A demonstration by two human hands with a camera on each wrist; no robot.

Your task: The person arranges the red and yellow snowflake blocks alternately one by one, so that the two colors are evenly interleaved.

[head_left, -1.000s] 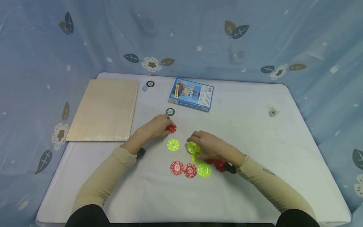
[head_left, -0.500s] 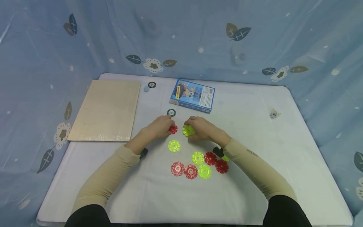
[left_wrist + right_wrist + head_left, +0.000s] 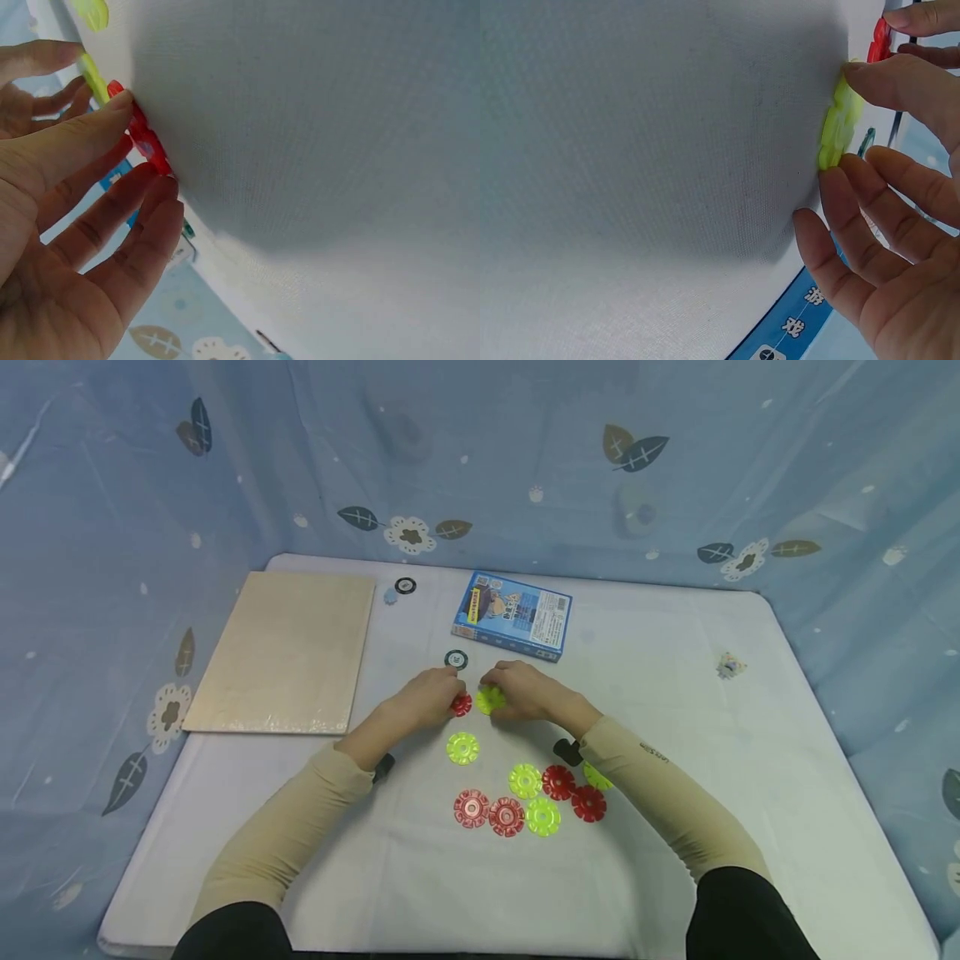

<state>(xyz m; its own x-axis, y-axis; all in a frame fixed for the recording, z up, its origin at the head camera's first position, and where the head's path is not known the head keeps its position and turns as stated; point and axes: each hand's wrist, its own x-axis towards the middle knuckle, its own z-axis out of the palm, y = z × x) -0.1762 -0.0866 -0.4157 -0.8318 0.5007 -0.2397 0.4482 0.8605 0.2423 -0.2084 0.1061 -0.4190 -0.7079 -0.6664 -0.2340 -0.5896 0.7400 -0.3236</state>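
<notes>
My left hand (image 3: 426, 697) pinches a red notched plastic disc (image 3: 462, 704) by its rim, low over the white table, near the middle. In the left wrist view, thumb and fingertips close on opposite sides of this red disc (image 3: 152, 146). Just to its right, my right hand (image 3: 525, 692) grips a yellow-green notched disc (image 3: 491, 699) between thumb and fingers. The right wrist view shows the yellow-green disc (image 3: 835, 135) edge-on, with a small gap to the red one (image 3: 880, 40). Nearer my body, one yellow-green disc (image 3: 462, 748) lies flat by itself.
Several red and yellow-green discs (image 3: 525, 782) lie grouped below my hands. A dark round token (image 3: 456, 659) is just beyond them, another token (image 3: 405, 586) farther back. A blue box (image 3: 513, 614) stands behind, a beige board (image 3: 281, 652) left, a small patterned piece (image 3: 729, 666) far right.
My right hand has carried a yellow-green disc from the group up and leftward, close beside the red disc. The left hand stays nearly in place, holding the red disc.
</notes>
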